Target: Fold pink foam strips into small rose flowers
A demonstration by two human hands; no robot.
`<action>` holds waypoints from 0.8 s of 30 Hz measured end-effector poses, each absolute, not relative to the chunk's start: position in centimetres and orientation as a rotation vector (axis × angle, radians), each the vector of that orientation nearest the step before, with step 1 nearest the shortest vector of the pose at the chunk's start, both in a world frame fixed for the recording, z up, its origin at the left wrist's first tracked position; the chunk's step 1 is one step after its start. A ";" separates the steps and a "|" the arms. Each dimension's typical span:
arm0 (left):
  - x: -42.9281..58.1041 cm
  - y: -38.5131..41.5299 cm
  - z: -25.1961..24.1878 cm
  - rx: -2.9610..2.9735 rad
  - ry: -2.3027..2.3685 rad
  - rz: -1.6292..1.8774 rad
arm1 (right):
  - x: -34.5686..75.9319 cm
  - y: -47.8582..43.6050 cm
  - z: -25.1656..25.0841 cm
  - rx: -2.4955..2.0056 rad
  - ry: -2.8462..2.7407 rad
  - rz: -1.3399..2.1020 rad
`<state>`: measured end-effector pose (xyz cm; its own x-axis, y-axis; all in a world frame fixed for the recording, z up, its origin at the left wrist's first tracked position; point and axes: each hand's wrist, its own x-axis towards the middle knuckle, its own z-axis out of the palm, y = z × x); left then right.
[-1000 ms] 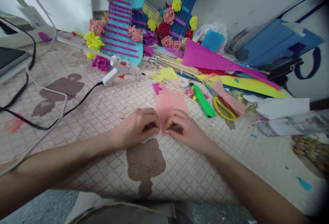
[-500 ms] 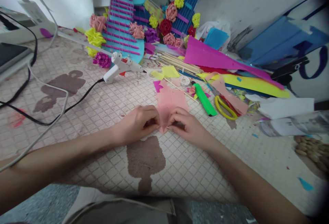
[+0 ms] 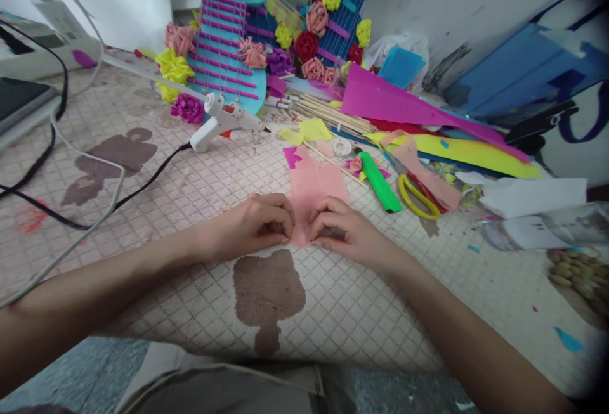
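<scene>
A sheet of pink crepe paper (image 3: 318,179) lies on the patterned tablecloth in the middle of the head view. Its near edge is pinched from both sides. My left hand (image 3: 259,227) grips the left part of that edge between thumb and fingers. On the other side, my right hand (image 3: 349,230) pinches the right part, its fingers curled. Between the two hands the paper bulges slightly and looks rounded at the bottom. Just beyond the sheet are scraps of yellow paper (image 3: 314,130) and a roll of tape (image 3: 341,146).
A white glue gun (image 3: 214,123) rests at left with its black cord. Right of the paper lie a green cutter (image 3: 379,182) and yellow-handled scissors (image 3: 419,197). Behind are wooden sticks (image 3: 328,113), magenta paper (image 3: 380,97) and flower-decorated blue crafts (image 3: 226,46). A plastic bottle (image 3: 547,230) lies far right.
Both hands have spread slightly apart at the near edge. The paper's pointed near end now looks wider and rounder. The view has shifted a little.
</scene>
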<state>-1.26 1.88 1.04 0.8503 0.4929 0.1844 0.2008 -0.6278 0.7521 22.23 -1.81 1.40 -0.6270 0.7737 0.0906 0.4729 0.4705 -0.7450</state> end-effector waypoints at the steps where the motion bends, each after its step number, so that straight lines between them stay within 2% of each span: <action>1: -1.3 1.9 1.0 2.245 0.497 0.488 | 22.3 -1.8 1.4 -1.045 -2.295 1.001; 5: -1.4 2.0 1.0 2.235 0.510 0.476 | 22.4 -1.6 1.4 -1.051 -2.274 1.052; 24: 0.0 0.8 0.5 2.357 0.744 0.539 | 20.4 -2.6 1.0 -1.228 -2.235 0.789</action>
<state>0.04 0.83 0.47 0.7602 0.6206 0.1919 0.3760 -0.6613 0.6491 20.43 -2.62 0.96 -0.4903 0.8627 0.1240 0.5938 0.4348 -0.6770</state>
